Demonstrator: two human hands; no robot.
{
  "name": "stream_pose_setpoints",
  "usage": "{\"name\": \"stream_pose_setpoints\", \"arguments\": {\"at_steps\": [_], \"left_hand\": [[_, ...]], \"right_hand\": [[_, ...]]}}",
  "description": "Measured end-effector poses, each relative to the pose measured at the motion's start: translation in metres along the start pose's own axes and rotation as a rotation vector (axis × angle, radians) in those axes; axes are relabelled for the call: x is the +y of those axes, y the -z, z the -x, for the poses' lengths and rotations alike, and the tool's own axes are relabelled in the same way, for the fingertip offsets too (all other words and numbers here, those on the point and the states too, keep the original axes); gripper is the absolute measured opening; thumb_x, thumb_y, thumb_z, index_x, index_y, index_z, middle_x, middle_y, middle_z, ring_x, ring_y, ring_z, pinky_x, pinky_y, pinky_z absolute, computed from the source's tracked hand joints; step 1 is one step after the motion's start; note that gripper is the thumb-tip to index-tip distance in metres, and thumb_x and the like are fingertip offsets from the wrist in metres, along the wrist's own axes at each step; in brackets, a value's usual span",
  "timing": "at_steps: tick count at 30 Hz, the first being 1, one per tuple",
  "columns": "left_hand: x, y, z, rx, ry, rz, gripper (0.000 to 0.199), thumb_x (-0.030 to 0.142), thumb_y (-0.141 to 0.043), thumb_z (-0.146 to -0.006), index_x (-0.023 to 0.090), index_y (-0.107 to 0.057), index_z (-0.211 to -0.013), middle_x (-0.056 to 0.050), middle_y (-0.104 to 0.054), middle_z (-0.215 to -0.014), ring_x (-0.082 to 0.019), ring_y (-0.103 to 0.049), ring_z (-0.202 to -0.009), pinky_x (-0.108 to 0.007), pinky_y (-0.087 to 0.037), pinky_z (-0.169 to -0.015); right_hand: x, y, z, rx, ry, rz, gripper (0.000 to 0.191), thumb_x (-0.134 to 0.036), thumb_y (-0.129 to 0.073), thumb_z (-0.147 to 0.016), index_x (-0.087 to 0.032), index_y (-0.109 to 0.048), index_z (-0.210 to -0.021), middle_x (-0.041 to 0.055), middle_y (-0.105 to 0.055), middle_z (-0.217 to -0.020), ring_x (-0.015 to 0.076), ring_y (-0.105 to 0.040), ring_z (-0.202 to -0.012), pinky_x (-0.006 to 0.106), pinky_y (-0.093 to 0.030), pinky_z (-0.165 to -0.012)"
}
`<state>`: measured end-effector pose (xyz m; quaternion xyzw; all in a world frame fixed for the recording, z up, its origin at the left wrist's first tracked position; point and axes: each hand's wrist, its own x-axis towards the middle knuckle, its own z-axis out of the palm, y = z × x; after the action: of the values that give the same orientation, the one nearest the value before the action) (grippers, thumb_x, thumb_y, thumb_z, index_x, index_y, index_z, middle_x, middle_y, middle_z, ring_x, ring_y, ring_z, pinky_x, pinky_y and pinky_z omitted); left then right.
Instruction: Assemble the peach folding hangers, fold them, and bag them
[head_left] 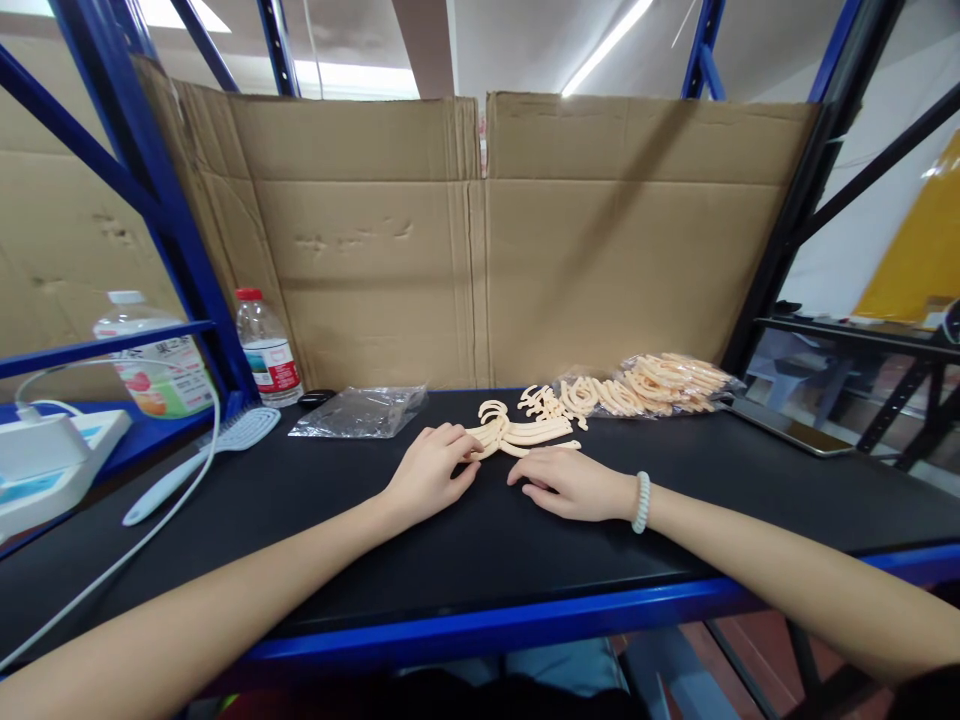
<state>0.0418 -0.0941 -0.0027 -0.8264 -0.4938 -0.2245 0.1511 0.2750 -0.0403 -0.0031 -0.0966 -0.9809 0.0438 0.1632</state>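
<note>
2 bare hands lie over a black, smooth table, at the middle. The left hand has its fingers bent and pressed together, the tips at the left end of a cream cluster of curved pieces; whether it pinches 1 cannot be told. The right hand is loosely curled, fingers together and thumb a little apart, with nothing seen in its grasp, just near of the cluster's right part; contact is unclear. 1 pale beaded-looking bracelet rings the right wrist.

The cluster holds slim, smooth arcs, overlapping too much to count. Far right of it are loose hooked pieces, then 1 crinkled clear bag full of similar cream shapes. Far left lies 1 flat, glossy clear plastic bag.

At left stand 2 clear plastic containers: 1 red-capped bottle and 1 white-capped jug. Near them lies 1 pale hairbrush. At right is 1 flat phone-like slab. 2 creased cardboard panels stand at the far side
</note>
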Motion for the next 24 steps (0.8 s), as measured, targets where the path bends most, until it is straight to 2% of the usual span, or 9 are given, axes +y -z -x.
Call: {"name": "stream_pose_setpoints", "arguments": {"at_steps": [2,4,7,9,14,19,24], "left_hand": [[-0.001,0.001,0.0,-0.003,0.021,-0.007,0.009,0.02,-0.051,-0.082,0.02,-0.057,-0.089,-0.002,-0.061,-0.084,-0.019,-0.054,-0.082,-0.033,-0.037,-0.071],[-0.002,0.002,-0.001,-0.008,0.035,-0.003,0.009,0.02,-0.052,-0.082,0.02,-0.058,-0.089,-0.002,-0.06,-0.084,-0.019,-0.054,-0.083,-0.033,-0.038,-0.072],[-0.005,0.002,-0.001,-0.009,0.047,0.006,0.008,0.02,-0.052,-0.082,0.02,-0.058,-0.088,-0.002,-0.06,-0.083,-0.019,-0.055,-0.081,-0.033,-0.039,-0.071],[-0.006,0.002,0.0,-0.012,0.052,0.011,0.009,0.02,-0.053,-0.081,0.02,-0.059,-0.088,-0.002,-0.06,-0.083,-0.019,-0.055,-0.081,-0.033,-0.039,-0.071],[-0.006,0.002,-0.001,-0.03,0.057,0.009,0.01,0.02,-0.054,-0.081,0.02,-0.059,-0.089,-0.003,-0.061,-0.085,-0.02,-0.055,-0.083,-0.034,-0.039,-0.072],[-0.005,0.003,-0.001,-0.029,0.06,0.011,0.01,0.02,-0.054,-0.081,0.02,-0.06,-0.089,-0.002,-0.061,-0.086,-0.02,-0.055,-0.083,-0.034,-0.039,-0.072],[-0.004,0.003,-0.001,-0.037,0.069,0.016,0.009,0.02,-0.057,-0.08,0.02,-0.06,-0.088,-0.003,-0.06,-0.087,-0.021,-0.055,-0.085,-0.035,-0.04,-0.073]], "right_hand": [[0.002,0.002,0.0,0.025,-0.008,-0.003,0.02,-0.017,-0.044,-0.087,-0.018,-0.059,-0.1,0.0048,-0.064,-0.089,0.0148,-0.058,-0.079,0.027,-0.044,-0.074],[0.008,0.009,0.0,0.127,-0.081,-0.007,0.018,-0.018,-0.045,-0.086,-0.018,-0.061,-0.094,0.0023,-0.062,-0.077,0.0131,-0.055,-0.069,0.024,-0.042,-0.066],[0.032,0.025,0.006,0.355,-0.295,-0.033,0.019,-0.022,-0.043,-0.086,-0.016,-0.061,-0.089,0.0005,-0.058,-0.066,0.0115,-0.05,-0.058,0.022,-0.037,-0.057],[0.054,0.036,0.012,0.406,-0.436,-0.031,0.019,-0.023,-0.043,-0.085,-0.015,-0.061,-0.085,0.0005,-0.058,-0.065,0.0116,-0.049,-0.057,0.022,-0.037,-0.055],[0.097,0.042,0.027,0.255,-0.771,0.201,0.022,-0.022,-0.049,-0.078,-0.015,-0.058,-0.059,0.0036,-0.06,-0.059,0.0131,-0.052,-0.056,0.023,-0.033,-0.055],[0.105,0.03,0.027,0.209,-0.866,0.189,0.03,-0.035,-0.056,-0.078,-0.015,-0.063,-0.057,0.0048,-0.064,-0.059,0.0145,-0.056,-0.057,0.024,-0.034,-0.054],[0.105,0.025,0.026,0.215,-0.906,0.208,0.029,-0.037,-0.06,-0.075,-0.016,-0.066,-0.056,0.0048,-0.064,-0.058,0.0158,-0.058,-0.059,0.025,-0.034,-0.054]]}}
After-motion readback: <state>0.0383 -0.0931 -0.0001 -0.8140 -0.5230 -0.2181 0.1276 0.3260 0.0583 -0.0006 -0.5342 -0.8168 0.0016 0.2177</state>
